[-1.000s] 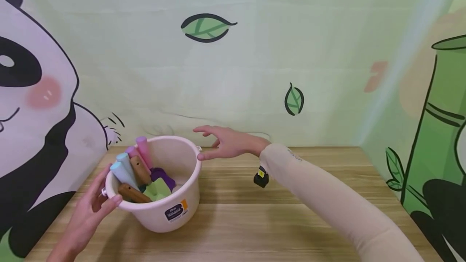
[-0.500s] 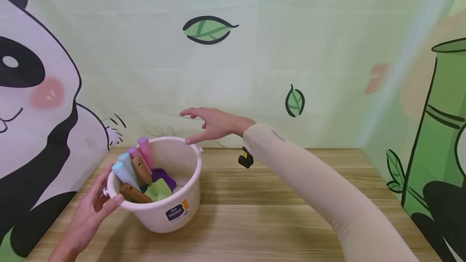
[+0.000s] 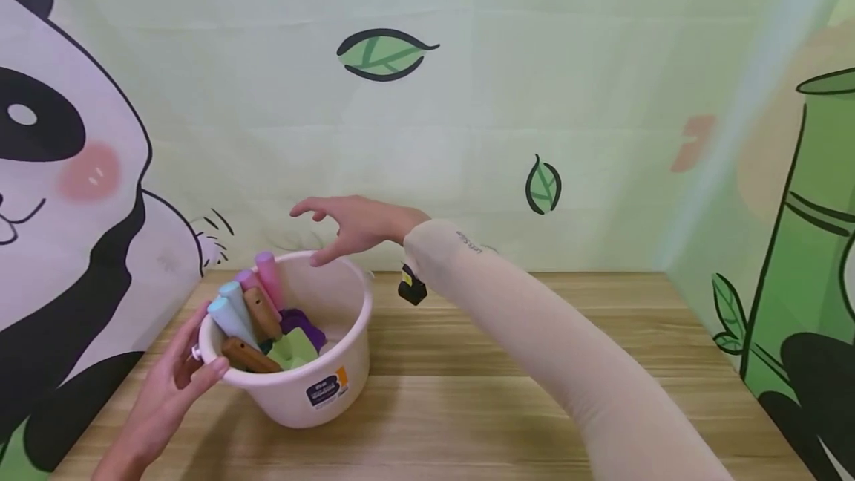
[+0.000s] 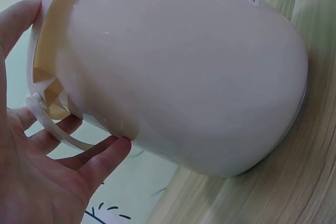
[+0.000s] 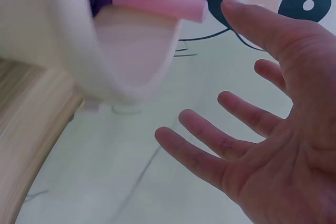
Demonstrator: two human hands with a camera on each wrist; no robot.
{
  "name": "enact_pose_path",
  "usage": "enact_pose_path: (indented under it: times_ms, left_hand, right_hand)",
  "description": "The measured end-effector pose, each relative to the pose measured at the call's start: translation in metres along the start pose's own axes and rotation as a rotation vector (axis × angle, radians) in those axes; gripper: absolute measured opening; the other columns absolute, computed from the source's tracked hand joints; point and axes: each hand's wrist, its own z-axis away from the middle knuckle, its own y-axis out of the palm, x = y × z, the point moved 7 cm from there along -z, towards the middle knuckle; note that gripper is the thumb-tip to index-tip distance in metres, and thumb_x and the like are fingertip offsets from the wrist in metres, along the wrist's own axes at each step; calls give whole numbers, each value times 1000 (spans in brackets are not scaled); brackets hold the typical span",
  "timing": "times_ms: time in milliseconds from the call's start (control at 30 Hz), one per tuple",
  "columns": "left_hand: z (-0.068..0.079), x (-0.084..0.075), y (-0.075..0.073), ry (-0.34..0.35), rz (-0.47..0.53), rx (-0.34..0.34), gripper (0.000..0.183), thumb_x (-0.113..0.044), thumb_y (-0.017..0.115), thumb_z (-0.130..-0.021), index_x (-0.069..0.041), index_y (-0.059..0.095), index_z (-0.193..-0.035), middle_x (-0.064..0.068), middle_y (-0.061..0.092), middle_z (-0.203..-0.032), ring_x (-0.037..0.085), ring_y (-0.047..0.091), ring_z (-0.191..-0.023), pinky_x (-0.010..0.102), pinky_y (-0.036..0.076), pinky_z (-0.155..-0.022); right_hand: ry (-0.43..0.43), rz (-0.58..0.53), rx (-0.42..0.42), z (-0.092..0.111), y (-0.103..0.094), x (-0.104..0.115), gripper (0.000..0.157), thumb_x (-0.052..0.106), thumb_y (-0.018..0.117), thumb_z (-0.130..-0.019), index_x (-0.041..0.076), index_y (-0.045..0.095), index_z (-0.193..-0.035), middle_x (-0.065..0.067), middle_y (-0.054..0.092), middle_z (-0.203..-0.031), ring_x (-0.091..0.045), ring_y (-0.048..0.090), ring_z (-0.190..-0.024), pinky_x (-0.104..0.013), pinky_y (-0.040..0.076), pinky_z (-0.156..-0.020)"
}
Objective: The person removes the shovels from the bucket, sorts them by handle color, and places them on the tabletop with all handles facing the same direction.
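A white bucket (image 3: 314, 392) stands on the wooden table toward the left. In it lean several tools with pink (image 3: 267, 273), light blue (image 3: 230, 314) and brown handles (image 3: 257, 310); a green blade (image 3: 294, 347) and a purple piece (image 3: 303, 325) lie lower inside. My left hand (image 3: 163, 384) grips the bucket's left side, thumb at the rim, and the left wrist view shows its fingertips (image 4: 123, 145) on the outer wall near the bail handle (image 4: 60, 132). My right hand (image 3: 361, 221) hovers over the back rim with fingers spread, holding nothing; the pink handles are nearest its thumb.
The wood-grain table (image 3: 508, 392) extends right of the bucket. Behind it hangs a pale green backdrop (image 3: 454, 117) printed with leaves, a panda and bamboo. A small black device (image 3: 412, 286) hangs under the right sleeve's cuff.
My right hand has risen from beside the bucket's right rim and moved left over its back rim. The left hand and the bucket stay in place.
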Motion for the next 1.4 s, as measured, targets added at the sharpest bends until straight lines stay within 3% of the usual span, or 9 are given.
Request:
enact_pose_path:
  times_ms: [400, 500, 700, 800, 1133, 1400]
  left_hand:
    - [1, -4, 1, 63, 42, -22, 77, -5, 58, -102, -25, 19, -166, 21, 29, -161, -8, 44, -124, 10, 47, -91]
    - [1, -5, 0, 75, 54, -28, 77, -3, 58, -101, -23, 20, -166, 18, 31, -160, -8, 45, -123, 10, 48, -91]
    - [2, -5, -1, 57, 46, -25, 77, -5, 58, -102, -23, 19, -166, 23, 28, -160, -8, 46, -120, 11, 49, -89]
    - [2, -5, -1, 56, 56, -26, 77, -5, 58, -102, -24, 20, -166, 24, 27, -161, -8, 46, -121, 11, 49, -89]
    - [2, -7, 1, 58, 64, -18, 76, -6, 57, -102, -24, 19, -166, 26, 26, -161, -6, 45, -122, 12, 49, -90]
    - [4, -8, 1, 74, 39, -32, 76, -5, 58, -102, -23, 19, -166, 25, 29, -159, -7, 47, -119, 13, 50, -88]
  right_hand:
    - [-68, 32, -24, -32, 17, 31, 73, 43, 78, -90, 26, 43, -152, 1, 50, -150, -15, 49, -133, -29, 50, -98]
    - [-63, 29, -3, -36, 22, 39, 67, 43, 77, -91, 28, 45, -147, -1, 54, -143, -16, 53, -126, -28, 52, -92]
    - [34, -129, 99, -42, 39, 49, 56, 33, 80, -91, 31, 47, -135, -3, 63, -124, -16, 64, -101, -27, 59, -72]
    - [62, -161, 124, -46, 46, 53, 52, 29, 80, -91, 29, 49, -132, 0, 65, -119, -17, 66, -98, -28, 60, -71]
    - [98, -74, 186, -57, 69, 65, 37, 27, 78, -92, 26, 54, -120, 3, 65, -103, -15, 67, -89, -27, 59, -73]
    - [119, -81, 157, -62, 73, 64, 24, 22, 78, -93, 20, 62, -112, 4, 65, -101, -14, 66, -82, -27, 60, -69]
